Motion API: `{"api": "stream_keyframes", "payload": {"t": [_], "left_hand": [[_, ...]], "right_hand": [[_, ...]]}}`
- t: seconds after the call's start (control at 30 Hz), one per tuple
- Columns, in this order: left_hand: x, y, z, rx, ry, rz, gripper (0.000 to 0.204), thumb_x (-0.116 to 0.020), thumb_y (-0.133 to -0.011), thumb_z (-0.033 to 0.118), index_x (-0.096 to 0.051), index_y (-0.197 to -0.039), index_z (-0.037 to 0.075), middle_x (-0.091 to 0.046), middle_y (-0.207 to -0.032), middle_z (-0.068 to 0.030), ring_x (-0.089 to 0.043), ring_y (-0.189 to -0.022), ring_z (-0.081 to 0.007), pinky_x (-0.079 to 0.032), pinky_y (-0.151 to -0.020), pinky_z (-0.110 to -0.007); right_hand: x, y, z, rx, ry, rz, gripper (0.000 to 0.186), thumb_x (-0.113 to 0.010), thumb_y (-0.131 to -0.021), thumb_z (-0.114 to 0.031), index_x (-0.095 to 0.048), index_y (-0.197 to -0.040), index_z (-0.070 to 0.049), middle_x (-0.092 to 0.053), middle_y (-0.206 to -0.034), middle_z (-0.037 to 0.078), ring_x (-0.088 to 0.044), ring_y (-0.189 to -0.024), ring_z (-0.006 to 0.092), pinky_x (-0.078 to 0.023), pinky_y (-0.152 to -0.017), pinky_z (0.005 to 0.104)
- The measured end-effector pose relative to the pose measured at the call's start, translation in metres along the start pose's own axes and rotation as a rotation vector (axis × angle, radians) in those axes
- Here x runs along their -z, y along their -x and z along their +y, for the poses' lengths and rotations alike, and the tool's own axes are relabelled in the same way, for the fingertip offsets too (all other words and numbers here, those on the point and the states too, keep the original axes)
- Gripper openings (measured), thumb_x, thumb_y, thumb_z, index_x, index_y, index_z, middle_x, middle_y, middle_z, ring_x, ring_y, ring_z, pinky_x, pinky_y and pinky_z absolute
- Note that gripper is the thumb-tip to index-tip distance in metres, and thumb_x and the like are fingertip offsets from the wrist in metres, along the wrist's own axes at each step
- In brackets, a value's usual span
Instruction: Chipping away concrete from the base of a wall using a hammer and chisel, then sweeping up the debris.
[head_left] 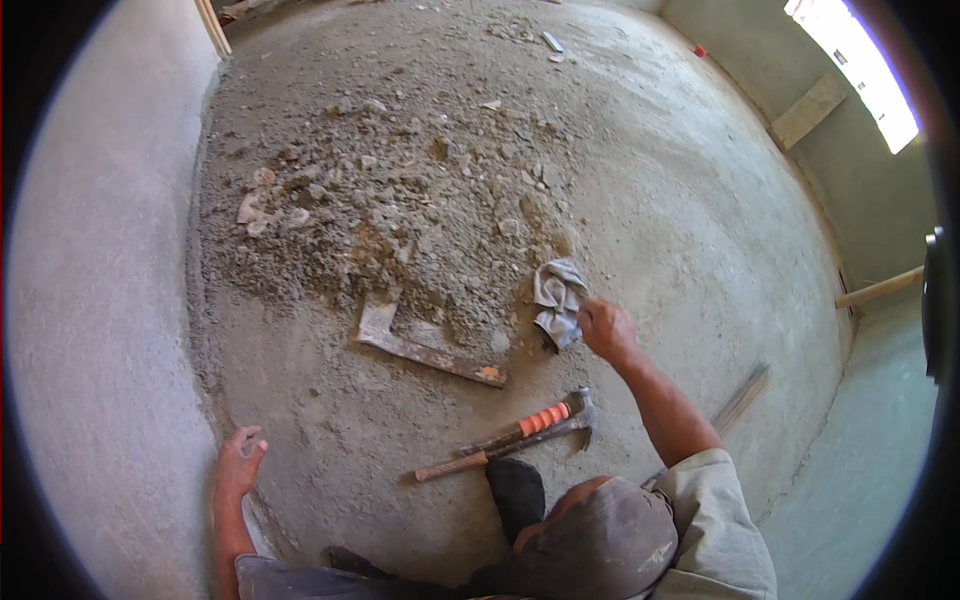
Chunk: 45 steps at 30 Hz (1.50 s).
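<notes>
"Which hand is nearer the grey cloth (558, 288)?"

"The right, by far. The cloth lies on the floor (690, 260) just left of the right grip (610, 330), its upper folds reaching a little farther ahead than the fingertips."

"Is that grip clamped on it?"

"I can't tell. The fingers are curled at the cloth's right edge, but their undersides are hidden."

"And the cloth's long axis?"

"Crumpled, but roughly away from the body, so its long side faces the right grip. The forearm slants in from behind, on the right."

"The left grip (240, 460)?"

"Well apart from the cloth, far to the left and nearer the body. Thumb and fingers stand apart, with nothing visible between them."

"Anything near the right grip?"

"The claw hammer (580, 420) lies on its body side, handle slanting left. The rubble heap (420, 200) spreads ahead and left, beyond the cloth."
</notes>
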<state>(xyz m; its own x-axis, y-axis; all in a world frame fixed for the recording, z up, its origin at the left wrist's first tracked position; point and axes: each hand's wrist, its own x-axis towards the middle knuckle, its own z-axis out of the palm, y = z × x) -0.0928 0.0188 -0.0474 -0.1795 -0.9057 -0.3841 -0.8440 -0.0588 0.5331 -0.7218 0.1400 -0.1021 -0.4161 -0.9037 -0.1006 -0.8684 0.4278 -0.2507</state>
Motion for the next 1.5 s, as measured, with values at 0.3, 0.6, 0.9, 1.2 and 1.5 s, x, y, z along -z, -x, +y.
{"api": "stream_keyframes", "payload": {"t": [0.3,0.6,0.9,1.2,1.5], "left_hand": [[-0.017,-0.011,0.015,-0.001,0.009,-0.054,0.038,-0.066,-0.081,0.02,-0.06,-0.113,0.0,-0.063,-0.111,-0.0179,-0.062,-0.104,-0.0286,-0.048,-0.086,-0.037],[-0.016,-0.004,-0.011,-0.003,-0.018,-0.09,0.041,-0.067,-0.081,0.024,-0.06,-0.114,0.0,-0.064,-0.109,-0.0188,-0.063,-0.102,-0.0295,-0.049,-0.084,-0.037],[-0.021,-0.012,0.024,-0.061,-0.021,-0.073,0.039,-0.066,-0.082,0.022,-0.06,-0.113,0.0,-0.064,-0.109,-0.0181,-0.064,-0.1,-0.029,-0.05,-0.084,-0.037],[-0.016,-0.001,0.005,-0.03,-0.008,-0.111,0.04,-0.066,-0.082,0.022,-0.059,-0.115,0.0,-0.064,-0.109,-0.0182,-0.064,-0.101,-0.0286,-0.049,-0.085,-0.036],[-0.034,-0.008,0.002,-0.02,0.047,-0.152,0.039,-0.066,-0.083,0.021,-0.059,-0.115,0.0,-0.064,-0.11,-0.0176,-0.063,-0.103,-0.0279,-0.048,-0.086,-0.037]], "right_hand": [[-0.007,0.017,-0.04,0.284,0.159,-0.072,0.043,-0.067,-0.081,-0.037,-0.057,-0.104,-0.002,-0.062,-0.095,0.02,-0.064,-0.092,0.0325,-0.051,-0.082,0.0444],[0.149,-0.06,0.012,-0.027,-0.212,0.416,0.018,-0.055,-0.085,-0.018,-0.063,-0.089,-0.003,-0.064,-0.072,0.019,-0.064,-0.065,0.0292,-0.048,-0.06,0.0406],[0.234,-0.069,0.021,-0.165,-0.664,0.606,0.019,-0.055,-0.084,-0.016,-0.065,-0.09,-0.002,-0.065,-0.069,0.011,-0.059,-0.056,0.0155,-0.047,-0.053,0.0308],[0.26,-0.035,0.057,-0.278,-0.38,0.433,0.018,-0.051,-0.085,-0.016,-0.061,-0.083,-0.002,-0.059,-0.062,0.007,-0.054,-0.048,0.0128,-0.044,-0.044,0.0283],[0.279,0.064,0.223,-0.511,0.331,0.816,0.027,-0.052,-0.087,-0.023,-0.062,-0.1,-0.002,-0.064,-0.093,0.019,-0.062,-0.09,0.0314,-0.047,-0.08,0.0427]]}}
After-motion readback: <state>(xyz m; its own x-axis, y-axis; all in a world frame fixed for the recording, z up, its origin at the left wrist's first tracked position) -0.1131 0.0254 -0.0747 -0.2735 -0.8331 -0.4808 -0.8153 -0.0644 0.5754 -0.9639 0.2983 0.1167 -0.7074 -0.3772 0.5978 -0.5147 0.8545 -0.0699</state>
